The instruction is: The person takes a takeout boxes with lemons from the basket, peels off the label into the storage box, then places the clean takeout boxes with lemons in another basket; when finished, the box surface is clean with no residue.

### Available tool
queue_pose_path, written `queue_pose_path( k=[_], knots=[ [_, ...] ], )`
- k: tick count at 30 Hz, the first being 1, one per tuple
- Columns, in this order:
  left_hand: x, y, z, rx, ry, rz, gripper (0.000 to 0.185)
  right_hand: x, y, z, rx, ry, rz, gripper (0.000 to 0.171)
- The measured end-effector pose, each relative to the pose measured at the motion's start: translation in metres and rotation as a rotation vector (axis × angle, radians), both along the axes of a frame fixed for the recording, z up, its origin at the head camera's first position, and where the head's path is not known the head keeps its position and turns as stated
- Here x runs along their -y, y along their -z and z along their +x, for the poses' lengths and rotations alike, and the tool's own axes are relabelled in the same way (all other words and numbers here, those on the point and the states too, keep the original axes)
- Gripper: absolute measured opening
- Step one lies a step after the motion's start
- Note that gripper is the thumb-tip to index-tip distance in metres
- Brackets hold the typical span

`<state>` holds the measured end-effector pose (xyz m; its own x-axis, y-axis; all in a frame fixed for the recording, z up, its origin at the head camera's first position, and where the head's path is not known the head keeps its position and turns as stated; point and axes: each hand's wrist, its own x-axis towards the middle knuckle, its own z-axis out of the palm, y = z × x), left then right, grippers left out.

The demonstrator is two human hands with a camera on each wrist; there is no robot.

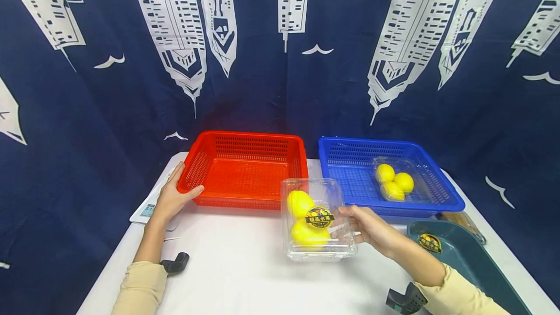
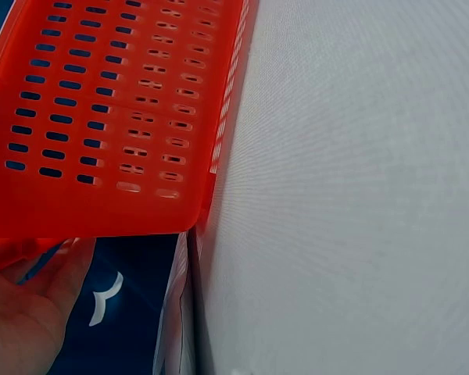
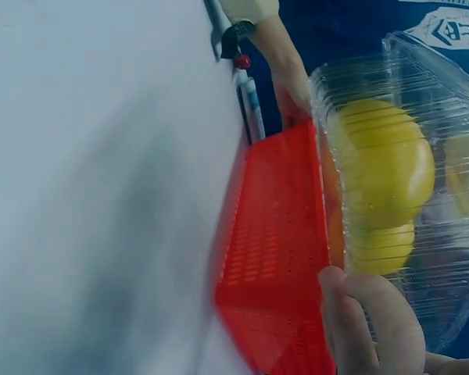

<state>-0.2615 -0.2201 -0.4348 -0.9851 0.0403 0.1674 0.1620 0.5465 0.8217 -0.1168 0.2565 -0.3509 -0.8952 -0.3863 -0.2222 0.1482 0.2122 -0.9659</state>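
My left hand [image 1: 172, 200] grips the left front corner of the red plastic basket [image 1: 245, 201], thumb over the rim and fingers along the outside. The basket's inside shows only its bare, perforated floor. In my right hand [image 1: 374, 232] is a clear plastic fruit box [image 1: 321, 253], held by its right side in front of the basket and above the table. Yellow lemons [image 1: 308, 233] show through its lid, with a black and gold label [image 1: 319, 218] on top. The right wrist view shows the fingers at the box's edge, lemons [image 3: 387, 164] behind the ribbed wall.
At the back right stands a blue basket [image 1: 393, 210] with another clear box of lemons [image 1: 394, 183]. A dark green tray [image 1: 477, 256] holding a label [image 1: 430, 243] lies at the right edge. A white device with a display [image 1: 146, 212] sits left of the red basket. Dark curtain hangs behind.
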Motion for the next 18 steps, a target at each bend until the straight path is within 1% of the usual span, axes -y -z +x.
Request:
queue_pose_path(
  k=[6,10,14,18],
  knots=[
    [-0.001,0.0,0.0,0.001,-0.003,-0.01,0.101,0.001,0.008,0.01,0.001,0.015,-0.018,0.061],
    [-0.001,-0.001,0.001,0.001,-0.003,-0.01,0.101,0.0,0.014,0.016,0.004,0.015,-0.02,0.061],
    [-0.001,-0.001,0.001,-0.003,-0.004,-0.002,0.101,-0.002,0.018,0.02,0.016,0.02,-0.018,0.061],
    [-0.001,-0.001,0.0,0.001,-0.006,-0.004,0.102,-0.004,0.022,0.022,0.039,0.039,-0.038,0.062]
  ],
)
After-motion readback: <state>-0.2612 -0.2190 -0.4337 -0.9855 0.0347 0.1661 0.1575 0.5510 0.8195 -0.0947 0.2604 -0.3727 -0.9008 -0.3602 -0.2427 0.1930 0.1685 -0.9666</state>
